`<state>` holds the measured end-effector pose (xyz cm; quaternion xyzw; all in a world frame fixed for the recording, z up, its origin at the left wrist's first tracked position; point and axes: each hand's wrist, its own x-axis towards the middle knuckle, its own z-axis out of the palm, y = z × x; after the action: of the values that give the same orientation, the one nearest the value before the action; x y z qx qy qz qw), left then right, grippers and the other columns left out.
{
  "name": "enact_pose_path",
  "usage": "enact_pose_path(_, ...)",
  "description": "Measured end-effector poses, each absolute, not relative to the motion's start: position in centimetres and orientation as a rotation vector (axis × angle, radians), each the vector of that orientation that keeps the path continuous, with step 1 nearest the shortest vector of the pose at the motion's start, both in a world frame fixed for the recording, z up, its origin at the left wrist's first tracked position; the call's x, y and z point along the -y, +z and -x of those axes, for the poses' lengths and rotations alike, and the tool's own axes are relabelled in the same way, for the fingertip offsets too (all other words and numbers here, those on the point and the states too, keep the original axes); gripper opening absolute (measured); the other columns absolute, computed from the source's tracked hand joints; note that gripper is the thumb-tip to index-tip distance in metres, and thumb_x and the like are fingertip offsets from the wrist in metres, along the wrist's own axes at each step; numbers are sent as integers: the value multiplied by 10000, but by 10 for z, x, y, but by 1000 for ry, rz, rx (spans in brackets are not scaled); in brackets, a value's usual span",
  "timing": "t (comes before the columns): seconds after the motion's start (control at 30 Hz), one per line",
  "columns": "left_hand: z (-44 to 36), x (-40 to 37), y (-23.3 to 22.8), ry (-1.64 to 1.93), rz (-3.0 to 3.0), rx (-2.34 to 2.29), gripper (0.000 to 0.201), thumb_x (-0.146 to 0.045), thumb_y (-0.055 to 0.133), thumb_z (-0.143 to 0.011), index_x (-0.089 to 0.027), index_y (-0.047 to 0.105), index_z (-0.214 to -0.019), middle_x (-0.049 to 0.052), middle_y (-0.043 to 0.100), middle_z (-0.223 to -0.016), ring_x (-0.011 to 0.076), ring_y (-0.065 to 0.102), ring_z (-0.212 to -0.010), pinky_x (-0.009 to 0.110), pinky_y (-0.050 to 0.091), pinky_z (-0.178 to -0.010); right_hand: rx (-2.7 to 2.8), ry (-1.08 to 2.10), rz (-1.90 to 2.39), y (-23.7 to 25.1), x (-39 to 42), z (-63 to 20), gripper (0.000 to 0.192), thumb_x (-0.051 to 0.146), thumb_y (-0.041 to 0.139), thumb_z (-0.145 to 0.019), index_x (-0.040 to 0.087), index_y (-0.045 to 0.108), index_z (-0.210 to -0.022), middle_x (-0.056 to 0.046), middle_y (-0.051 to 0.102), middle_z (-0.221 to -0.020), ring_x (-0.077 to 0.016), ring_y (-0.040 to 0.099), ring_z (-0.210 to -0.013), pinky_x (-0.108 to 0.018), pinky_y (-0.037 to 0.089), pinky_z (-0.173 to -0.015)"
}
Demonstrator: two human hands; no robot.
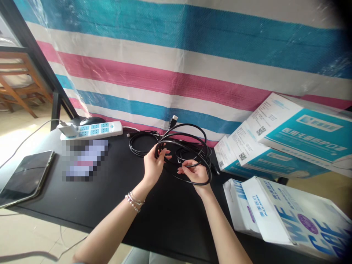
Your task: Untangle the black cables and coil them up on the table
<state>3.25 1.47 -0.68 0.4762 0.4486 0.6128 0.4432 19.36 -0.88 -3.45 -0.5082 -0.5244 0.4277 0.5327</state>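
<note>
Keep your left hand closed round the looped black rubber cable w/ right hand pinching a strand, so coils stay even.

Bright daylight comes from the left. The corners look dark and bent, and one patch is blurred.

The black flat table carries a white power strip at its rear left, with a dark flat tablet on the front-left corner. The coiled black cable lies centrally. Stacked teal-and-white cardboard boxes occupy the right side, behind a white printed carton.
</note>
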Motion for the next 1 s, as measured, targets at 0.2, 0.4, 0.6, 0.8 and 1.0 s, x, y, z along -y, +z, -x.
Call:
enact_pose_path(0.2, -32, -15, -7, 1522, -1171, -1115, 341, -415, 569, -768, -132, 567, -958, 87, 698, -791, 208, 690, -648, 219, 517, -517, 1246, 1045, 1183, -35, 8, -194, 318, 435, 703, -648, 157, 596, -761, -62, 693, -659, -227, 692, -615, -350, 556, -654)
enact_pose_path(0.4, -32, -16, -8, 1528, -1159, -1112, 338, -418, 577, -759, -138, 571, -949, 84, 700, -790, 208, 689, -637, 224, 515, -512, 1237, 1053, 1181, -34, 9, -193, 274, 392, 703, -657, 169, 582, -764, -44, 691, -629, -205, 684, -579, -337, 557, -644)
enact_pose_path(0.6, -33, -16, -8, 1530, -1172, -1112, 328, -421, 574, -759, -139, 577, -927, 87, 701, -797, 213, 690, -649, 229, 518, -511, 1259, 1030, 1228, -31, 10, -193, 268, 378, 716, -650, 172, 578, -753, -45, 691, -637, -209, 686, -589, -335, 557, -638)
enact_pose_path(0.8, -33, -15, -8, 1516, -1200, -1117, 297, -414, 566, -768, -142, 572, -886, 83, 700, -789, 209, 690, -646, 215, 510, -505, 1264, 1017, 1247, -30, 10, -192, 264, 383, 717, -652, 173, 578, -736, -38, 687, -623, -208, 686, -586, -316, 549, -630)
enact_pose_path(1.0, -33, -16, -7, 1521, -1191, -1114, 296, -417, 565, -767, -137, 576, -862, 89, 703, -792, 209, 690, -646, 219, 512, -507, 1283, 991, 1226, -31, 9, -192, 257, 385, 698, -667, 181, 569, -758, -39, 681, -627, -208, 685, -603, -331, 553, -647)
